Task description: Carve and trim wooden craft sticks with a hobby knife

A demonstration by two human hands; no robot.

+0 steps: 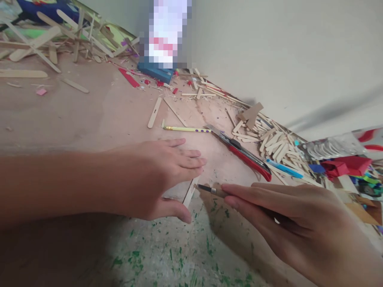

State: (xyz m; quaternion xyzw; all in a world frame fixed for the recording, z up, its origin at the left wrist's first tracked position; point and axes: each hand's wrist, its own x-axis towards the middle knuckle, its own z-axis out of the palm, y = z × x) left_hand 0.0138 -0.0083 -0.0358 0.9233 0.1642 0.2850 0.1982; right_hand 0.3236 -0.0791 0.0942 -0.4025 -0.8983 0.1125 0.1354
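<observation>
My left hand (167, 171) lies palm down on the worktop, fingers stretched out and thumb spread away from them. Between thumb and fingers shows a short wooden craft stick (189, 194), its upper end hidden under the fingers. The thumb tip rests at its lower end. My right hand (296, 223) is closed in a pinch around the handle of a small carving knife (213, 191). Its dark blade points left, with the tip at the stick. Beyond the hands, a red utility knife (242, 153) has its blade out, touching or nearly touching a pale yellow pencil (185, 128).
Loose craft sticks (278, 143) are heaped along the wall at right, beside a light blue pen (284, 168). More sticks (36, 44) pile up at back left. A blue block (157, 71) stands at the back below a blurred-out bright upright object. Red scraps (128, 77) lie nearby.
</observation>
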